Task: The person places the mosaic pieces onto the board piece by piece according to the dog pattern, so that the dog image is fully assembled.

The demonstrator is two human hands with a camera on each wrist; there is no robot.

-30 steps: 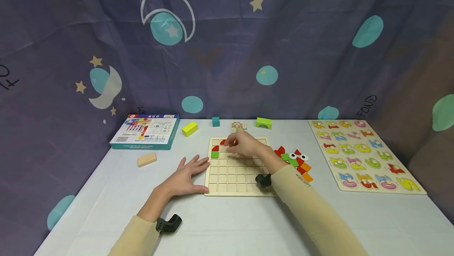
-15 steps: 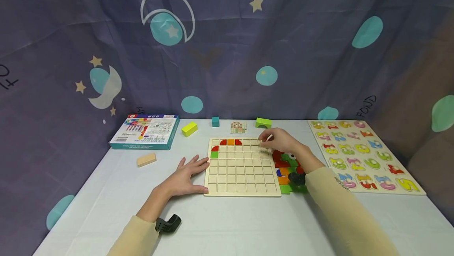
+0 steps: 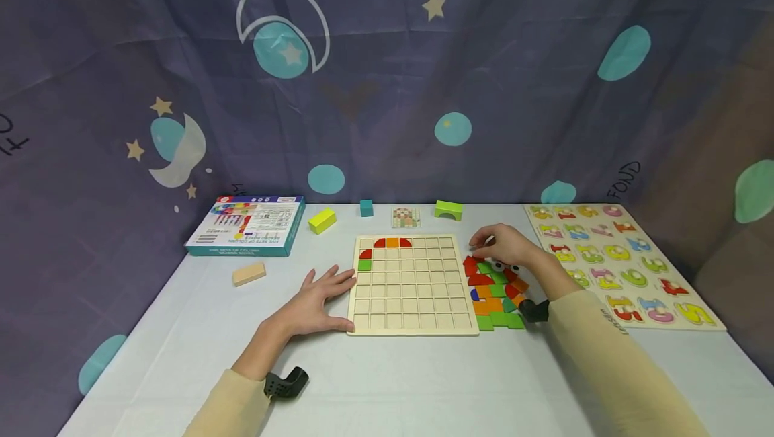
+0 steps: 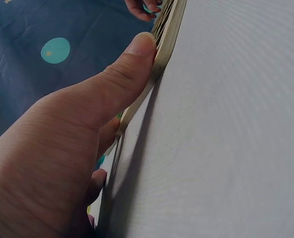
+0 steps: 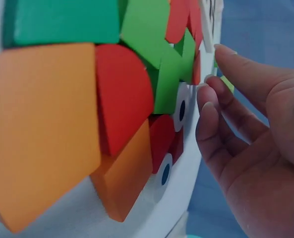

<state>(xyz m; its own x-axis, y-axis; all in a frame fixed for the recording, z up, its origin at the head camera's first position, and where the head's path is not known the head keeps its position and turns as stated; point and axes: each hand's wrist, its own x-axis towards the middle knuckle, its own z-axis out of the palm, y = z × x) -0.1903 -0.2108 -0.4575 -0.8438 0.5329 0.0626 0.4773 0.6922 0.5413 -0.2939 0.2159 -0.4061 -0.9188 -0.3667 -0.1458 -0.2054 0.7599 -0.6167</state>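
Right grip [image 3: 506,245] near pieces [image 3: 497,291] and number board [image 3: 623,266]

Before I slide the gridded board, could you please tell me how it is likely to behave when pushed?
The gridded board looks thin, straight-edged and low on the table, so it should probably stay stiff and slide rather than tip. Pushed right, it would likely nudge the loose coloured pieces close beside it.
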